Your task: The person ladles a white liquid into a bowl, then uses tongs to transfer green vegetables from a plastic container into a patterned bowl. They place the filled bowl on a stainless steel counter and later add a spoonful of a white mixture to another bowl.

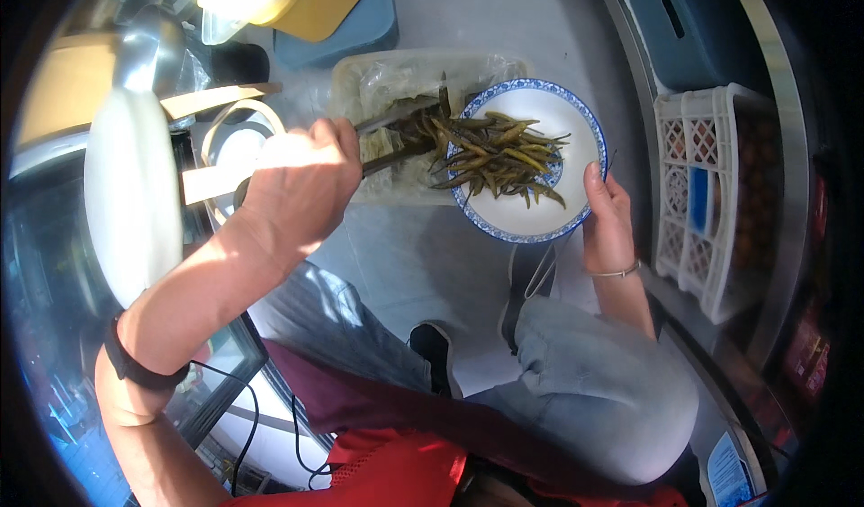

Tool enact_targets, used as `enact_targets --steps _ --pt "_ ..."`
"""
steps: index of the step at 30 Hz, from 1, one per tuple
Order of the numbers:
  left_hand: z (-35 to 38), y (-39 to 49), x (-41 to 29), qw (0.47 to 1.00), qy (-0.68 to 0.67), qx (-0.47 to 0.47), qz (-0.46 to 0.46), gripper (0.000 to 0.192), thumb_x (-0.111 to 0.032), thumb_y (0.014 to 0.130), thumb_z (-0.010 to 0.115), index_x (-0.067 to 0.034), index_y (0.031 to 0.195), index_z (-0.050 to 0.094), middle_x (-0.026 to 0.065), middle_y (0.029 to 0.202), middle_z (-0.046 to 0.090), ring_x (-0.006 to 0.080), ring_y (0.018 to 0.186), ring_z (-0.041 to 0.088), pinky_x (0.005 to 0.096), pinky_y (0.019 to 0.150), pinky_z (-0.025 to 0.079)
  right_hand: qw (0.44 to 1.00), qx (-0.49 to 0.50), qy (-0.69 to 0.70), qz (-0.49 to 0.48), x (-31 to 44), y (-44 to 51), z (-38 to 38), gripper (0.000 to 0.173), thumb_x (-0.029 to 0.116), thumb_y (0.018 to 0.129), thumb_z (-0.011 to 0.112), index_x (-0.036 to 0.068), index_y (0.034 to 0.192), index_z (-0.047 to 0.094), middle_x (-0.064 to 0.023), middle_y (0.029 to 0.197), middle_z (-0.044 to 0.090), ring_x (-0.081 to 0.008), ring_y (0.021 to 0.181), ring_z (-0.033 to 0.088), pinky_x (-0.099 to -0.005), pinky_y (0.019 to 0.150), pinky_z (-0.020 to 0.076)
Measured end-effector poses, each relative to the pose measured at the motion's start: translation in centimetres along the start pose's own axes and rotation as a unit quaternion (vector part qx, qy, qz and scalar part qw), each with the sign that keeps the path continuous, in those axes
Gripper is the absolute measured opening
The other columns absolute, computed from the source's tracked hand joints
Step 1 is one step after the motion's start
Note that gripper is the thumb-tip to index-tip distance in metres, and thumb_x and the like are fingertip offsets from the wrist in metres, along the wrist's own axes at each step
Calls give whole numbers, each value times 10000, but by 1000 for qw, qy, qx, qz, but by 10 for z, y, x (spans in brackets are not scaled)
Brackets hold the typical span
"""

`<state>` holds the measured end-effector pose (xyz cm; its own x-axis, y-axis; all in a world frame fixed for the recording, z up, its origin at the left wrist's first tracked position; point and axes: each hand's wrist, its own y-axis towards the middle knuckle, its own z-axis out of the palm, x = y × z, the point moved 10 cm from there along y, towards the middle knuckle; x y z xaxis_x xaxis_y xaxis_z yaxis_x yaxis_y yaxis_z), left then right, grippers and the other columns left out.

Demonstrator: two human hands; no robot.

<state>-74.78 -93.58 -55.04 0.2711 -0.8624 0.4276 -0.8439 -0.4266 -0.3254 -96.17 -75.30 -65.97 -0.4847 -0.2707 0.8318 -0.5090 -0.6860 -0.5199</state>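
Note:
My left hand [304, 169] grips dark tongs [395, 157], whose far ends meet a clump of long green peppers, seemingly pickled, by the left rim of a plate. That white plate [577, 193] has a blue patterned border and carries a heap of the same peppers [503, 146]. Some of them hang over its left edge. My right hand [611, 213] holds the plate at its right rim, thumb on top; the other fingers are mostly hidden. Beneath the tongs and plate sits a translucent tub [347, 82] lined with clear plastic. The plate covers part of the tub.
On the right stand a white plastic crate [698, 196] with round brown items and a dark blue bin [682, 31]. Yellow [331, 7] and blue-grey bins [351, 45] are at the top. A glass-topped appliance [54, 237] lies left; a black cable [256, 406] hangs beside my leg.

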Motion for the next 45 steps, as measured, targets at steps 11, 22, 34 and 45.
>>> enact_targets --steps 11,22,34,45 --pt "66 92 -42 986 -64 80 134 129 -103 839 605 -40 884 708 141 888 709 259 825 718 367 686 568 999 -34 21 -18 0 -2 -5 499 370 959 653 -43 1234 607 -113 1133 670 -148 1044 603 -280 938 448" --pt "72 43 15 945 -277 172 24 207 -179 779 675 24 815 691 228 794 661 394 818 672 448 738 559 998 -56 20 -23 7 -11 -1 505 377 956 658 -54 1217 617 -118 1139 668 -148 1052 590 -283 953 432" --pt "36 -22 60 920 -335 184 -86 294 -212 866 701 34 1023 676 218 810 664 327 770 663 418 745 514 998 -36 -3 -46 16 -14 6 457 368 948 669 -19 1190 640 -91 1121 672 -133 1038 587 -271 950 416" --pt "-79 -41 50 944 -322 73 -18 145 -87 793 736 -25 908 673 133 648 626 250 611 640 369 616 502 999 0 9 -33 16 -12 8 487 346 938 693 -22 1247 611 -78 1112 672 -120 1022 595 -264 916 450"
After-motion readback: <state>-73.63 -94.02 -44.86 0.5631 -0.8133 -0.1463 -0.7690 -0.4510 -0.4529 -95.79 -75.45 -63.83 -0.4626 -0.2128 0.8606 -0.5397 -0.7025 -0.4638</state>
